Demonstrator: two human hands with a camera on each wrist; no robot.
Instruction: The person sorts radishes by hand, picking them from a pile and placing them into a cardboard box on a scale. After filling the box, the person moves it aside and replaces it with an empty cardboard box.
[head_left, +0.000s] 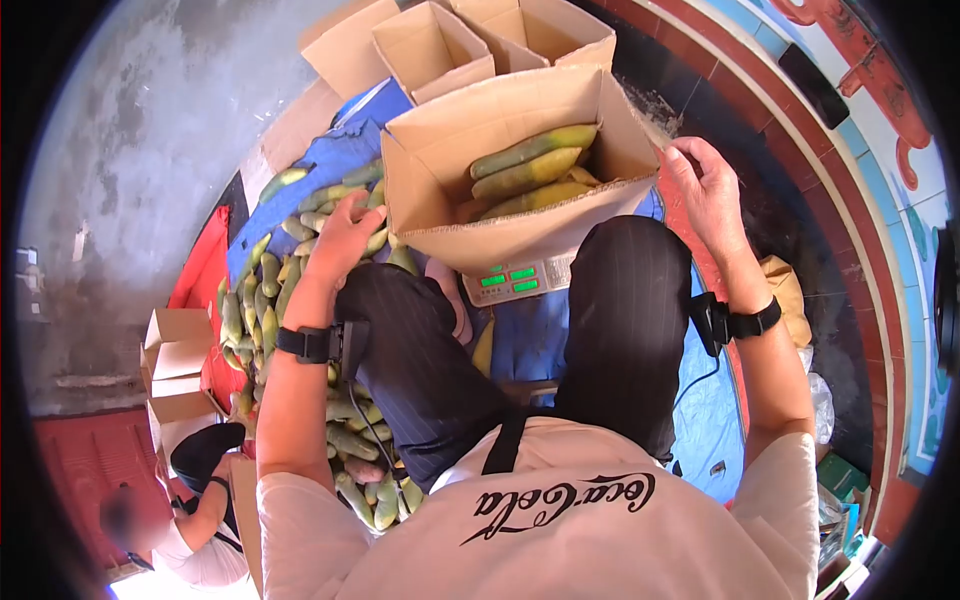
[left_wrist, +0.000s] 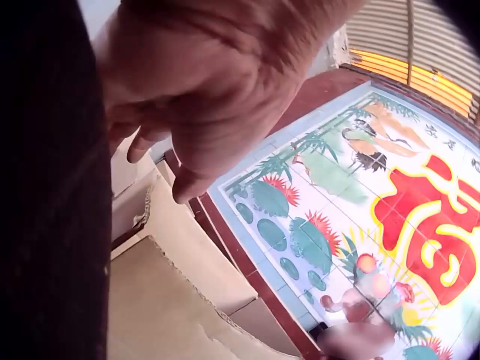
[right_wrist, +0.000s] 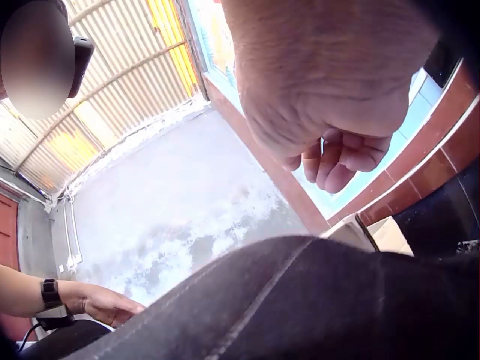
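Mural (left_wrist: 319, 232) behind left hand (left_wrist: 217, 90); boxed gourds (head_left: 527, 174), probably, in head view only.

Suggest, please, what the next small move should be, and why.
Probably ease the right hand slightly away from the box: its fingers are right by the edge, the box rests on the lit scale, and contact could skew the reading.

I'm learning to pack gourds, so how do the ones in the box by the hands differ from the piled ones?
The boxed gourds lie nearly parallel; the piled gourds point many ways. Only a few boxed gourds show, against many piled gourds. Cardboard walls surround the boxed gourds, while the piled gourds lie loose. Both are long, in greens and yellows.
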